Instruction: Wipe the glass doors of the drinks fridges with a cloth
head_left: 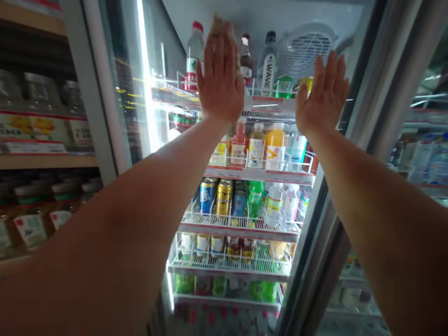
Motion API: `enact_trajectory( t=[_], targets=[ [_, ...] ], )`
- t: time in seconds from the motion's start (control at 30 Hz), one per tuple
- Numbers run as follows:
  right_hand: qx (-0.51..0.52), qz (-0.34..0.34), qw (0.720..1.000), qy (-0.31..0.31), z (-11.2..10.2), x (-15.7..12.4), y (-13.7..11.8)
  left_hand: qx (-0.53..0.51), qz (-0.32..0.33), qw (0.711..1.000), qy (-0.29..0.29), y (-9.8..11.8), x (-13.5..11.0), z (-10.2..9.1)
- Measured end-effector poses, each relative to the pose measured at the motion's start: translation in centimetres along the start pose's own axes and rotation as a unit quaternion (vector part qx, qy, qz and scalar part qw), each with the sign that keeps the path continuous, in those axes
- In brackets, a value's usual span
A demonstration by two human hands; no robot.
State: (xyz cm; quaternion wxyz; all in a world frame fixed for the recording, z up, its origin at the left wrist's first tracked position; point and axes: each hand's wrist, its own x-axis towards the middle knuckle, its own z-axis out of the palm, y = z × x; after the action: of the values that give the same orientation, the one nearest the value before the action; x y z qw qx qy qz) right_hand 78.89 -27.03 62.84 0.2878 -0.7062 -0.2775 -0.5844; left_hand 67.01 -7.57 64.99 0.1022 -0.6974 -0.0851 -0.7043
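Note:
My left hand (222, 79) is raised in front of the top shelf of a drinks fridge. Its fingers lie flat over a crumpled beige cloth (221, 24), which shows past the fingertips and hides part of the bottles behind. My right hand (322, 95) is held up at about the same height, near the fridge's right side, with fingers stretched, slightly apart and nothing in them. Nearest the left hand is a red-capped clear bottle (195, 51). Between the hands stand a WAVE bottle (269, 65) and a green can (284, 87). Whether either palm touches glass I cannot tell.
Wire shelves (241, 228) below hold several bottles and cans, including an orange juice bottle (276, 145) and a gold can (224, 198). A metal door frame (381, 93) runs down the right. At left, a shelf unit (49, 161) carries rows of bottles.

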Motion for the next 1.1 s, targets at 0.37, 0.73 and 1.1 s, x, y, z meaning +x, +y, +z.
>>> enact_trajectory(
  t=[0.37, 0.73, 1.1],
  targets=[
    [0.006, 0.009, 1.000, -0.007, -0.1, -0.2, 0.0, -0.015, 0.037, 0.999, -0.028, -1.9, -0.6, -0.7],
    [-0.007, 0.013, 1.000, -0.013, 0.3, 0.1, 0.1, 0.041, 0.108, 0.991, -0.067, -3.1, -1.1, -1.8],
    [-0.019, 0.011, 1.000, -0.021, 0.1, 0.2, 0.3, -0.021, 0.233, 0.962, -0.142, -3.6, -1.6, -2.4]
  ],
)
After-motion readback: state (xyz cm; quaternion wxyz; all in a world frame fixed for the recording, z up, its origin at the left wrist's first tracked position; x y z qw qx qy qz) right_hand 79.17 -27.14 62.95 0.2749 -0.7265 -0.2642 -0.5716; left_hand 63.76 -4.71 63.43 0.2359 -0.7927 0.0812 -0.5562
